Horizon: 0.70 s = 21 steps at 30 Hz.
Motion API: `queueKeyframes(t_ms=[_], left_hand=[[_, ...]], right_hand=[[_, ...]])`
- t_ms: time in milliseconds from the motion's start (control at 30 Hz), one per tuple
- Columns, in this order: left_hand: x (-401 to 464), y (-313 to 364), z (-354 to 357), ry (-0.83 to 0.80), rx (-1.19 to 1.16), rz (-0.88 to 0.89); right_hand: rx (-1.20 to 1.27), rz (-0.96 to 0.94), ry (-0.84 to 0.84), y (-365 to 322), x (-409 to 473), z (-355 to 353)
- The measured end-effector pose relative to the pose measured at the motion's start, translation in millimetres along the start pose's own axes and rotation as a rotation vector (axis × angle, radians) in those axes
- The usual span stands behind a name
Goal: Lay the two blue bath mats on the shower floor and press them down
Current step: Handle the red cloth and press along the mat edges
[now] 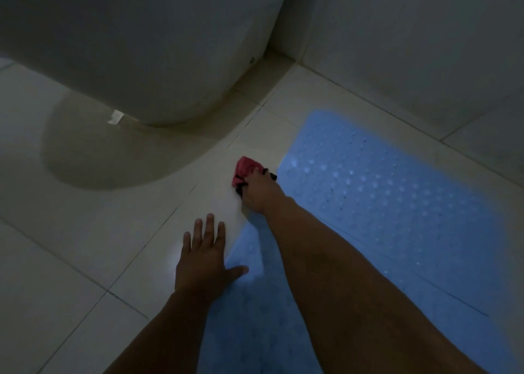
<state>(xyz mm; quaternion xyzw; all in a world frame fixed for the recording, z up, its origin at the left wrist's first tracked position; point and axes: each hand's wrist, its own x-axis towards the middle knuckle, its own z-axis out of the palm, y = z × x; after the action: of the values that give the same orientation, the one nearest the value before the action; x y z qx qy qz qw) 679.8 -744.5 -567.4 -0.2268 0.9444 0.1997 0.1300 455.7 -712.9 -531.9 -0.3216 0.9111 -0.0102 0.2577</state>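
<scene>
1. The right hand [259, 192] is closed on a red cloth [243, 171], on the tile floor [71, 260].
2. The left hand [202, 257] lies flat and open, holding nothing.
3. The blue bath mat [382, 192] lies flat, touching both hands' right side.
4. The toilet [141, 47] stands far left.

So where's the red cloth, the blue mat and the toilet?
red cloth [243, 169]: head view, on the bunched part sticking out above the right hand [259, 190].
blue mat [377, 192]: head view, on its bumpy middle.
toilet [158, 62]: head view, on the side of its white base.
</scene>
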Motion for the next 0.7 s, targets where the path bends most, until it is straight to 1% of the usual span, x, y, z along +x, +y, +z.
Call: queueKeyframes(t_ms=[100, 267, 400, 500, 600, 700], left_hand=[[-1, 4, -4, -0.008, -0.005, -0.022], [-5, 7, -8, -0.020, -0.002, -0.018], [-5, 6, -7, -0.014, 0.003, -0.021], [-4, 2, -7, -0.038, 0.006, -0.026], [-5, 4, -9, -0.078, -0.007, -0.043], [2, 3, -32, -0.212, -0.011, -0.043]], right_hand=[[-0.031, -0.002, 0.023, 7, 16, -14], [-0.028, 0.045, 0.176, 23, 48, -23], [-0.009, 0.089, 0.234, 35, 70, -36], [-0.024, 0.068, 0.221, 27, 61, -37], [-0.081, 0.048, 0.224, 17, 34, -22], [-0.037, 0.051, 0.172, 8, 10, 16]])
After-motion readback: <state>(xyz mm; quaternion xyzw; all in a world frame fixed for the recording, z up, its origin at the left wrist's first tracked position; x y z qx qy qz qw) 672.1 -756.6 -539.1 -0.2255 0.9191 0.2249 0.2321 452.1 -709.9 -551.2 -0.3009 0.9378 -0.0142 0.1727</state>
